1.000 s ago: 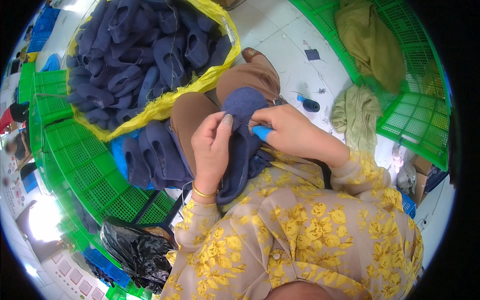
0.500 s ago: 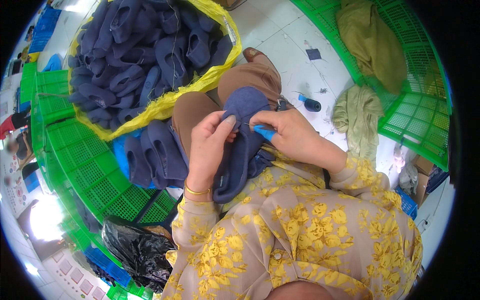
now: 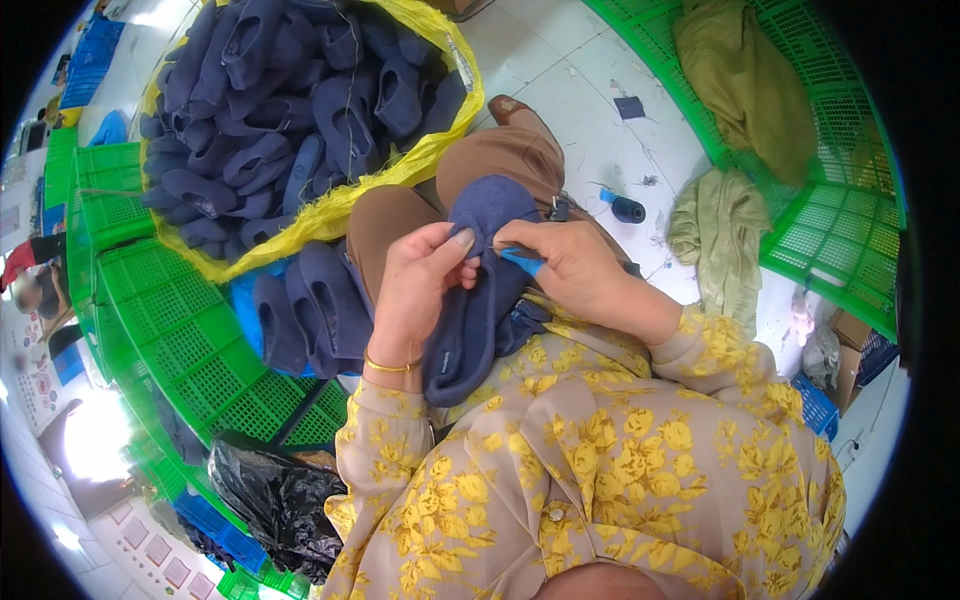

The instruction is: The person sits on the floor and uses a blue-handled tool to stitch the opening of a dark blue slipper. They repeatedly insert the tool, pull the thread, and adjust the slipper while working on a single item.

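Observation:
A dark blue felt slipper lies across my lap, its open side towards me and its rounded end pointing away. My left hand pinches the slipper's edge between thumb and fingers. Close beside it, my right hand is closed, thumb against forefinger, at the same spot on the slipper. Blue tape wraps one of its fingers. A thin needle appears to be held in the right fingertips, though it is mostly hidden now.
At the upper left, a yellow sack is heaped with dark blue slippers. Several more slippers lie by my left thigh. Green crates flank me. A dark thread spool and olive cloth are at the right.
My right hand has drawn slightly left and in against the slipper; the thin needle seen at its fingertips before is now mostly covered. My left hand keeps its pinch.

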A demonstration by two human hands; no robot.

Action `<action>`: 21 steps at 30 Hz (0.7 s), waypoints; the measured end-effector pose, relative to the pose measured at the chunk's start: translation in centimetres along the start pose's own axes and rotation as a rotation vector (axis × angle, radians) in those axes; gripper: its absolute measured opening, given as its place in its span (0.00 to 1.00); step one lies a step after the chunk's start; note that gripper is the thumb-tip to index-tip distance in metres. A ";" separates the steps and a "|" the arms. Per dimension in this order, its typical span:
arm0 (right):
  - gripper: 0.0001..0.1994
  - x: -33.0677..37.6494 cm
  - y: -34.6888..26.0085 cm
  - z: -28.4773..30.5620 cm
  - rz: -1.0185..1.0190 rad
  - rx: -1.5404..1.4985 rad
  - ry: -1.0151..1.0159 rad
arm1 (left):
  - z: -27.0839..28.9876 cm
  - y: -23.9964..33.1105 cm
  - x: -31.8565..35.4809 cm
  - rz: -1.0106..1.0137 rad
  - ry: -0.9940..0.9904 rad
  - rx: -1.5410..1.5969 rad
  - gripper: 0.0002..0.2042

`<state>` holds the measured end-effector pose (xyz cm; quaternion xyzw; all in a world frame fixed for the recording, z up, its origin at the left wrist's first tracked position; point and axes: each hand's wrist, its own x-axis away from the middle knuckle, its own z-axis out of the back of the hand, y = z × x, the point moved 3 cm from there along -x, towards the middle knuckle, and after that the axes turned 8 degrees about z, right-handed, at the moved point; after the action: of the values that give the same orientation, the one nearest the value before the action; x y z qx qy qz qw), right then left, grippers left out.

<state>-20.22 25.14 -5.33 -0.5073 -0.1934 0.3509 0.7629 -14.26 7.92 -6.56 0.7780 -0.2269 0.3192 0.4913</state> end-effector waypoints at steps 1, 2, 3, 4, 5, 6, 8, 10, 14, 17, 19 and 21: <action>0.17 0.0 0.1 -0.1 -0.001 -0.003 0.004 | 0.0 0.0 0.0 0.003 -0.006 0.012 0.06; 0.17 0.0 0.1 -0.2 -0.002 -0.006 0.007 | 0.0 -0.1 -0.1 0.005 -0.011 0.024 0.06; 0.16 0.0 0.1 -0.3 -0.001 0.015 0.010 | 0.1 -0.2 -0.1 0.007 -0.016 0.036 0.06; 0.16 0.1 0.1 -0.3 0.000 0.037 0.013 | 0.1 -0.3 -0.1 0.004 -0.021 0.053 0.06; 0.16 0.1 0.2 -0.4 0.001 0.058 0.017 | 0.1 -0.4 -0.1 0.001 -0.025 0.069 0.06; 0.16 0.1 0.2 -0.5 0.005 0.077 0.024 | 0.0 -0.4 -0.1 -0.002 -0.031 0.086 0.06; 0.16 0.2 0.2 -0.7 0.014 0.116 0.038 | 0.0 -0.5 -0.1 -0.007 -0.035 0.083 0.06; 0.16 0.1 0.4 -0.8 -0.020 0.095 0.037 | 0.0 -0.4 -0.1 -0.009 -0.036 0.083 0.06; 0.18 -0.1 0.2 -0.9 -0.020 0.101 0.012 | -0.2 -0.5 0.0 -0.012 -0.037 0.100 0.06; 0.18 0.0 0.0 -0.8 -0.030 0.112 -0.001 | -0.2 -0.6 0.0 -0.015 -0.037 0.113 0.06; 0.19 -0.1 -0.2 -0.8 -0.043 0.095 0.019 | -0.3 -0.6 0.0 -0.020 -0.030 0.112 0.06; 0.19 -0.1 -0.3 -1.0 -0.048 0.080 0.023 | -0.3 -0.7 0.0 -0.023 -0.018 0.104 0.05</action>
<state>-19.57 24.35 -5.43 -0.4756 -0.1824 0.3341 0.7930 -13.88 8.52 -6.87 0.8079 -0.2056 0.3177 0.4518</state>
